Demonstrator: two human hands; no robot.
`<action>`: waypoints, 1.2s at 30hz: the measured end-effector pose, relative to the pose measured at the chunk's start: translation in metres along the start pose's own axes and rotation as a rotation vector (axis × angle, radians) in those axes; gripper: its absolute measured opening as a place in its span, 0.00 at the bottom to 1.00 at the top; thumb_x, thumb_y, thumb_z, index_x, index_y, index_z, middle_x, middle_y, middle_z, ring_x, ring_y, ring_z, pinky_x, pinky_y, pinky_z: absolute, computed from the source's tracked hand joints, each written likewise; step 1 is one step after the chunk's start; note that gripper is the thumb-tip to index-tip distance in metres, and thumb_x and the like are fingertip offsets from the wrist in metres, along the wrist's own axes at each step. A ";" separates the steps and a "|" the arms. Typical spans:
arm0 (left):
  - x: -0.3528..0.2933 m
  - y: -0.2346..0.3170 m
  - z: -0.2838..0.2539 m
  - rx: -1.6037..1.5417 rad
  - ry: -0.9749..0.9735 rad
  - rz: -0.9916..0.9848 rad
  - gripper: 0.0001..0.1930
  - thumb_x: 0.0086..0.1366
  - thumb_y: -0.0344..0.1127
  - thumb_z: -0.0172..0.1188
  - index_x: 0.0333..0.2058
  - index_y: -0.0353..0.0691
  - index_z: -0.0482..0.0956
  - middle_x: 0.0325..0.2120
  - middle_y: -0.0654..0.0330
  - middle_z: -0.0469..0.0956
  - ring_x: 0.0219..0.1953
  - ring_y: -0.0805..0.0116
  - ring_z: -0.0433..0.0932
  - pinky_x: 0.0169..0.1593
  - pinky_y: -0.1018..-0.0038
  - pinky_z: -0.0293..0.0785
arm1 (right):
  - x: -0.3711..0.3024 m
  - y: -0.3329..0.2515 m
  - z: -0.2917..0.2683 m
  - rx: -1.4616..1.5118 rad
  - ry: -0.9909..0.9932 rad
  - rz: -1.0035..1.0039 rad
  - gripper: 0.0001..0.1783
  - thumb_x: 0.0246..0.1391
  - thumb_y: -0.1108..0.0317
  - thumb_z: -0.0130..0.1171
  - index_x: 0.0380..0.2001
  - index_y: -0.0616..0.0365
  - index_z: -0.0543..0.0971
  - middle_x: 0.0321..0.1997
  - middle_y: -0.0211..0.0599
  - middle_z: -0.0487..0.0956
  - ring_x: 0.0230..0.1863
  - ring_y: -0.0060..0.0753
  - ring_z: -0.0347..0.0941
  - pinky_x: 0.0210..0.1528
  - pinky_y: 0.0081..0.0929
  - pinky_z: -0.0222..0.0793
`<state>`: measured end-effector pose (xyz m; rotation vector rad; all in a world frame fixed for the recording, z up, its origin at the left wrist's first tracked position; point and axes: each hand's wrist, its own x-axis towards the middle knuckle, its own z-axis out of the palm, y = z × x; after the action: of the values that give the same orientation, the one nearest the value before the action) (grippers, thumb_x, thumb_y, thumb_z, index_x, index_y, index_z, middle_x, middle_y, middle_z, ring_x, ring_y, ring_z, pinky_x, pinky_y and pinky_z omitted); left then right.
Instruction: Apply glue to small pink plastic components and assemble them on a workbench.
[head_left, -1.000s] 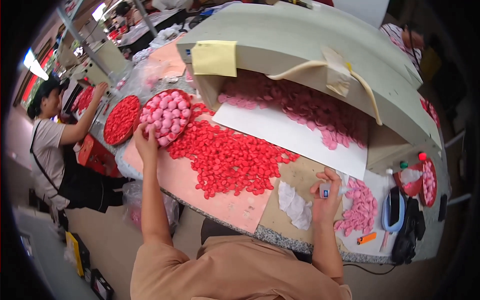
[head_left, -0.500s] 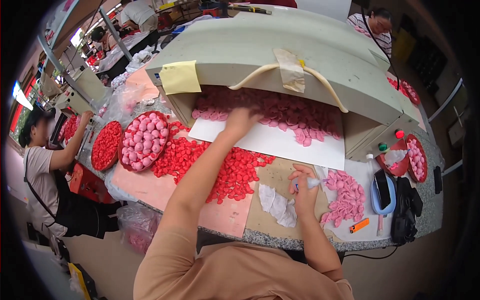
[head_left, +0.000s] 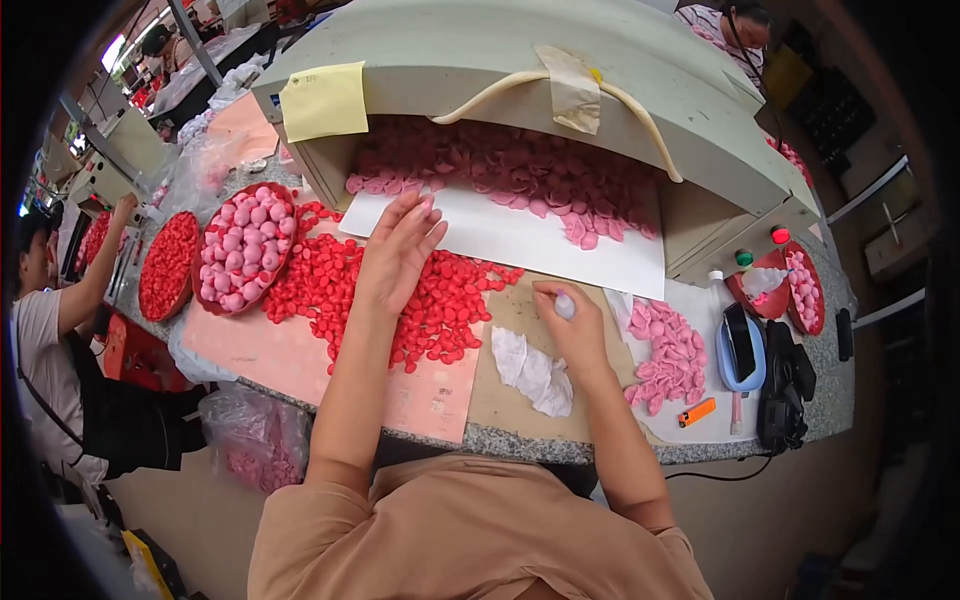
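My left hand is raised over the red pieces, just before the machine's opening. Its fingertips pinch a small pink piece, mostly hidden by the fingers. To its right, my right hand is closed around a small squeeze bottle, whose rounded end shows above the fingers. Under my left hand and forearm, many small red pieces lie spread out. Pink petal-like pieces cover the floor of the machine's opening, on a white sheet. More pink petal-like pieces lie right of my right hand.
The grey box-shaped machine spans the table's back. At left stand a basket of pink balls and a basket of red pieces. A crumpled tissue, an orange lighter and a phone lie nearer. A co-worker sits at left.
My left hand has drawn back toward me out of the machine's opening, with a pink piece in its fingertips. My right hand has turned the bottle from sideways and moved slightly left.
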<state>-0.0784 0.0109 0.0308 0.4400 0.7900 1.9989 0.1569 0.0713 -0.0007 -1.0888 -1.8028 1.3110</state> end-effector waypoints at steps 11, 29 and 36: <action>-0.025 -0.011 -0.018 -0.185 -0.064 -0.160 0.10 0.62 0.28 0.54 0.43 0.40 0.71 0.39 0.61 0.74 0.44 0.69 0.73 0.49 0.69 0.72 | 0.006 0.000 0.015 -0.416 -0.132 -0.410 0.15 0.45 0.74 0.62 0.40 0.60 0.77 0.36 0.38 0.75 0.38 0.35 0.72 0.40 0.27 0.68; -0.048 -0.057 0.008 0.341 -0.253 -0.338 0.17 0.63 0.25 0.51 0.51 0.37 0.69 0.43 0.60 0.74 0.41 0.75 0.73 0.45 0.79 0.72 | -0.006 -0.010 0.000 0.706 -0.241 0.254 0.16 0.55 0.69 0.56 0.46 0.61 0.71 0.39 0.34 0.76 0.38 0.25 0.72 0.43 0.22 0.69; -0.051 -0.059 0.019 0.402 -0.172 -0.213 0.15 0.65 0.30 0.51 0.51 0.38 0.68 0.41 0.61 0.74 0.41 0.75 0.73 0.44 0.80 0.71 | -0.012 -0.010 0.006 0.705 -0.281 0.248 0.16 0.56 0.69 0.56 0.46 0.63 0.71 0.40 0.33 0.75 0.40 0.25 0.73 0.44 0.24 0.70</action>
<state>-0.0046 -0.0036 0.0047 0.7181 1.0846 1.5819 0.1542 0.0565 0.0068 -0.7634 -1.2182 2.1179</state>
